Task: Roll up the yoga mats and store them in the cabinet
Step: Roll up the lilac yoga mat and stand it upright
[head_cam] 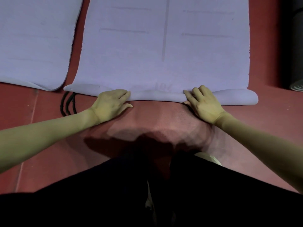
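A lilac yoga mat (164, 51) lies flat on the red floor ahead of me. Its near end is curled over into a thin roll (157, 96) that runs from left to right. My left hand (111, 104) grips the roll left of its middle, fingers over the top and thumb on the floor side. My right hand (202, 102) grips the roll right of its middle in the same way. A second lilac mat (32, 43) lies flat at the left, apart from the first.
A dark rolled mat (296, 51) stands at the right edge. Black cords (67, 104) lie on the floor beside the roll's left end. My dark trousers and a pale shoe (211, 158) fill the bottom. No cabinet is in view.
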Available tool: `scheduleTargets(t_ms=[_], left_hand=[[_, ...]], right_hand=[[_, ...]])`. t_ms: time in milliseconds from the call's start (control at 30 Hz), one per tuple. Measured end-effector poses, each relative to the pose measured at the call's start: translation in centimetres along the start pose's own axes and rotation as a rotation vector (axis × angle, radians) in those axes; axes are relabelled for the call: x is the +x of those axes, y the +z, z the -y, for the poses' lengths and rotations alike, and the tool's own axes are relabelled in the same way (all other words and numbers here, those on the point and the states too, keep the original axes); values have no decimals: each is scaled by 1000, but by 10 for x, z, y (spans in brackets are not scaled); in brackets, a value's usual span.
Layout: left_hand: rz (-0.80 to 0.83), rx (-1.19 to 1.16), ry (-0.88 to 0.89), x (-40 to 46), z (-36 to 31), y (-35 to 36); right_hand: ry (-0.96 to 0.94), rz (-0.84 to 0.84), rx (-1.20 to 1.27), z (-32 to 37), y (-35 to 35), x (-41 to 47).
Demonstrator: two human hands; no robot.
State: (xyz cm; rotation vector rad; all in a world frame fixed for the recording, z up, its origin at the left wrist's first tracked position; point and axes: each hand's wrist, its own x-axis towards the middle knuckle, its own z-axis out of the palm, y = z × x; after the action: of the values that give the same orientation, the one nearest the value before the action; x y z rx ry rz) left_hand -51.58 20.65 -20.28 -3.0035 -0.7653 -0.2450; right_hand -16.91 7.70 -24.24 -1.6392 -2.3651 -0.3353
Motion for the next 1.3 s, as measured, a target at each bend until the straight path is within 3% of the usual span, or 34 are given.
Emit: scheduleTargets(t_ms=[267,433,567,667,767,1000,1167,1300], left_hand=[[37,-104,-150,14,-6,-1],[85,-284,-219,31,13,-3],[69,-470,-457,40,17,-4],[205,-674,-633,48,29,-6],[300,-901,-690,55,41,-6],[275,-998,-804,64,44,-2],[202,-859,-719,62,41,-2],[16,-568,-418,46,29,0]], right_hand=[[22,133,178,-10,-6,7],[19,144,-1,-6,-8,11],[-6,139,-79,-8,-4,15],[-29,170,-106,-12,-1,17],[-51,201,-79,-12,1,19],[22,201,-68,-11,-4,24],[68,118,-97,0,-4,22],[34,138,-4,-6,-4,28]])
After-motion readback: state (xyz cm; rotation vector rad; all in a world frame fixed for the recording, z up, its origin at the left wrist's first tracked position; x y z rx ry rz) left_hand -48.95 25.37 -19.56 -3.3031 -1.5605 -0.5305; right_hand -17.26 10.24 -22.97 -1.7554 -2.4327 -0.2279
